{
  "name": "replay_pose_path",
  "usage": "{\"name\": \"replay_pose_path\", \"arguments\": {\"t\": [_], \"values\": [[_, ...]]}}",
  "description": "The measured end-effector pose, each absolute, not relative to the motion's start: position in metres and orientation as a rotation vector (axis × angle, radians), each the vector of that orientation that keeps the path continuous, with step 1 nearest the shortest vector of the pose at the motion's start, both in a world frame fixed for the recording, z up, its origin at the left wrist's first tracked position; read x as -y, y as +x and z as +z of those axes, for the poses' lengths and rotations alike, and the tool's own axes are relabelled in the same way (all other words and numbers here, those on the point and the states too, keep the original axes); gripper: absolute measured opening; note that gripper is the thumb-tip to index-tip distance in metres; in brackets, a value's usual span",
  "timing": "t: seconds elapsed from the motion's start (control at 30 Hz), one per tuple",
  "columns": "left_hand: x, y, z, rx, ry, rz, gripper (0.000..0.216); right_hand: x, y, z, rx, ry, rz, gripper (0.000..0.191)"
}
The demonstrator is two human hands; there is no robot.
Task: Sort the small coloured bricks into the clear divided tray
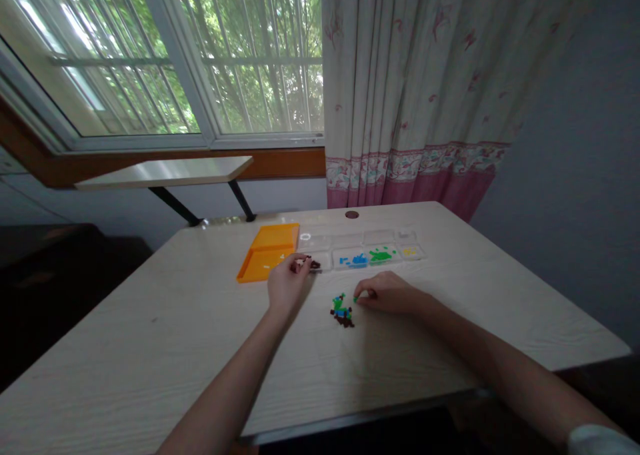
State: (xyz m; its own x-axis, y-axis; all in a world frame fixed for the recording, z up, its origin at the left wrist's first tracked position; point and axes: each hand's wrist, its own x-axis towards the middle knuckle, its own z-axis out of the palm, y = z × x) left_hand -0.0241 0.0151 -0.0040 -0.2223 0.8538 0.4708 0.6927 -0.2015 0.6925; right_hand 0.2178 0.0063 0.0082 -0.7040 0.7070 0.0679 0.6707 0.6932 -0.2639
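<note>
My left hand (286, 283) reaches over a clear compartment of small dark brown building bricks (315, 264), its fingertips drawn together among them. Whether a brick is between those fingertips I cannot make out. In a pinch, my right hand (387, 292) holds a tiny green building brick (355, 299) just above the table. Close to its left stands a small figure (341, 306) built of green, blue and brown bricks. Dark brown pieces (345, 322) are at the figure's base.
Clear trays (327, 269) with blue bricks (356, 260), green bricks (382, 255) and yellow bricks (409, 251) run across the table (200, 348). An open orange case (243, 271) with a few white pieces lies left of them. A raised shelf (175, 170) stands at the back left.
</note>
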Motion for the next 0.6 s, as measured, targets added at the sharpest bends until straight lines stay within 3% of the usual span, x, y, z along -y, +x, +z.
{"name": "replay_pose_path", "arguments": {"t": [0.13, 0.4, 0.6], "values": [[-0.018, -0.029, -0.006, -1.873, 1.894, 1.336, 0.03, -0.008, 0.217, 0.005, 2.737, -1.127, 0.325, 0.017], [0.003, -0.004, -0.005, -1.259, 2.337, 0.918, 0.02, -0.011, 0.216, -0.008, 2.597, -1.08, 0.222, 0.022], [0.012, 0.006, 0.0, -1.226, 2.343, 0.847, 0.019, -0.011, 0.215, -0.012, 2.569, -1.02, 0.182, 0.026]]}}
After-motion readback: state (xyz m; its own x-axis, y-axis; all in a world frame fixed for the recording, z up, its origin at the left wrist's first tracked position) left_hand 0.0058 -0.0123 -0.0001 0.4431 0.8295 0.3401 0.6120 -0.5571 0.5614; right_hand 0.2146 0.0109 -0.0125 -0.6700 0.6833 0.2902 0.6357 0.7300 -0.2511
